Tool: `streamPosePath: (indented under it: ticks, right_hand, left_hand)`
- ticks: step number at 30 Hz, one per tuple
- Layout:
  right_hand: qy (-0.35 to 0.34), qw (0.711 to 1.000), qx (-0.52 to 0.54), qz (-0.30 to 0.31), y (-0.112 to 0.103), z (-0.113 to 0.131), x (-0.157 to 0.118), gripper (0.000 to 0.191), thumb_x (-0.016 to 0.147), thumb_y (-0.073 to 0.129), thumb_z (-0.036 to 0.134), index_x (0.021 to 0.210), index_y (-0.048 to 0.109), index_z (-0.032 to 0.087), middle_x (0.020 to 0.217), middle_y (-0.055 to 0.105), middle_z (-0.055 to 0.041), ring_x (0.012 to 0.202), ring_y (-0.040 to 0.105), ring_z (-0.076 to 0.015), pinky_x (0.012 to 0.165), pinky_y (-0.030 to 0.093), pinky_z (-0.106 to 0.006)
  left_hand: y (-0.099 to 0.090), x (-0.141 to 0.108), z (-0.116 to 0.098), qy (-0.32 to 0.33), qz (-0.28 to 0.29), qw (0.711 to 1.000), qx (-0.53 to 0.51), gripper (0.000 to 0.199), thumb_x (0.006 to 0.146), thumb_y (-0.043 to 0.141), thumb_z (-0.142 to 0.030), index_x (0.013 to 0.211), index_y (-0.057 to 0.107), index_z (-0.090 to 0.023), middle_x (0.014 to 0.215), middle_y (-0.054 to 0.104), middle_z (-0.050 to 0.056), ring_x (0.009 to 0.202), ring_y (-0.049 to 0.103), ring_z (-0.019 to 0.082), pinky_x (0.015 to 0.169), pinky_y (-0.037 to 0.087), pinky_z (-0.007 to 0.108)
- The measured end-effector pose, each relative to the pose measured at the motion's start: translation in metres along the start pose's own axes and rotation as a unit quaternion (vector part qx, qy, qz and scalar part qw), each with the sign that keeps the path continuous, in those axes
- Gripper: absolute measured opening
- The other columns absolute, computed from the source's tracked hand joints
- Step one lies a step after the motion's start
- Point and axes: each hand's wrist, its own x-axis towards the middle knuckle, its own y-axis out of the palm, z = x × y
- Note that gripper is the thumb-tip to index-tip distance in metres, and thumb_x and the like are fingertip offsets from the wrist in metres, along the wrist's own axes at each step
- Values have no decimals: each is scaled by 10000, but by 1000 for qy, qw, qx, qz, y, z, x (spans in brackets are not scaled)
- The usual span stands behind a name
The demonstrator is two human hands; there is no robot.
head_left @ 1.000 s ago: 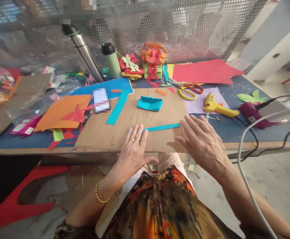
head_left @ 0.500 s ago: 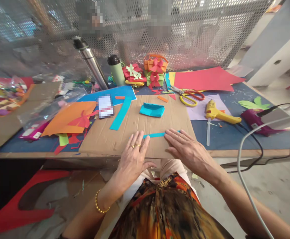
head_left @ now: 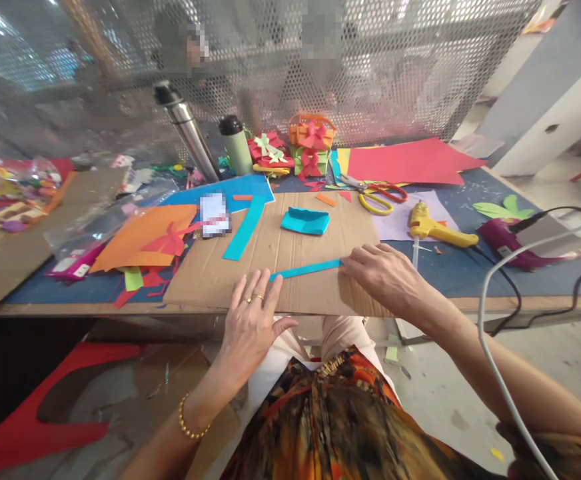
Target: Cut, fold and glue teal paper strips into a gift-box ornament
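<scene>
A narrow blue paper strip (head_left: 306, 270) lies slightly slanted on a brown cardboard sheet (head_left: 210, 280). My left hand (head_left: 251, 317) rests flat with fingers apart, its fingertips at the strip's left end. At the other end, my right hand (head_left: 383, 272) has its fingers bent and closed on the strip's tip, which they hide. Beyond the strip sits a small folded blue paper piece (head_left: 305, 221) with raised sides. To its left lies a wider blue paper strip (head_left: 245, 230).
Scissors (head_left: 375, 200) and a yellow glue gun (head_left: 438, 227) with its cord lie on the right. Orange paper (head_left: 143, 233) and red scraps are at left. A steel flask (head_left: 190, 133), a green bottle (head_left: 237, 147) and small paper baskets (head_left: 313, 147) stand behind. A pale cable (head_left: 483, 300) hangs at right.
My hands have moved apart, uncovering more of the narrow strip, which is now more slanted. The right hand's fingers have gone from flat to bent around its end.
</scene>
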Motion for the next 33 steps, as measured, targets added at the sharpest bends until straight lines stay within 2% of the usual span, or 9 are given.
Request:
streamPosePath:
  ticks: [5,10,14,17,19,21,23,28,33]
  right_hand:
    - [-24,997,-70,9,3,7,19,209,931,586,29,805,683,165,800,665,-87,741,579,-229,713,312,-387]
    - [-12,999,-30,10,1,-2,27,242,939,539,50,797,692,172,803,695,-80,708,567,-191,703,307,-376]
    - [0,990,137,-24,-7,-18,30,244,1003,513,187,855,706,164,832,721,-70,676,584,-152,667,369,-331]
    - [32,937,341,-65,-18,-29,41,237,1014,554,305,899,717,179,770,728,-33,668,627,-134,645,432,-288]
    - [61,882,461,-81,-25,-37,52,272,983,631,422,875,712,185,699,712,-13,643,651,-134,623,464,-279]
    - [86,829,543,-99,-29,-45,66,379,917,713,547,807,689,185,653,688,-9,614,670,-143,581,484,-277]
    - [98,799,584,-107,-30,-51,79,458,838,780,617,739,663,185,629,674,-7,582,675,-145,545,500,-272]
    - [101,768,629,-71,-17,-61,98,499,744,860,636,699,665,179,601,684,-1,522,635,-114,503,499,-241]
    - [164,696,689,-119,7,-64,98,680,779,699,849,763,664,170,643,672,-12,518,618,-102,506,509,-237]
  left_hand:
    - [0,9,1,-4,-39,999,-1,635,1107,376,-543,1496,558,-75,1422,699,221,1332,664,364,1179,453,582]
    - [-6,18,5,-2,-38,999,-13,565,1099,426,-530,1340,682,-87,1304,760,201,1200,717,344,1093,506,568]
    - [-13,38,16,-19,-4,998,-55,332,1071,547,-356,1154,774,-128,1143,798,170,1065,735,320,1022,538,533]
    - [-21,65,29,-48,44,987,-150,251,1029,573,-255,984,814,-204,919,813,97,907,741,273,984,541,502]
    - [-29,88,37,-74,121,958,-251,266,991,609,-281,831,809,-210,785,795,62,794,723,228,879,560,409]
    - [-38,114,41,-90,204,900,-374,297,974,607,-295,764,793,-196,778,805,52,732,718,186,735,550,312]
    - [-42,140,40,-75,249,849,-459,267,941,655,-321,755,787,-183,775,806,52,708,724,175,663,545,275]
    - [-25,192,28,-113,224,805,-538,232,950,673,-264,777,759,-136,728,786,73,646,737,154,625,576,248]
    - [4,204,24,-216,253,691,-642,217,927,749,-287,797,715,-117,650,761,75,565,720,152,559,587,244]
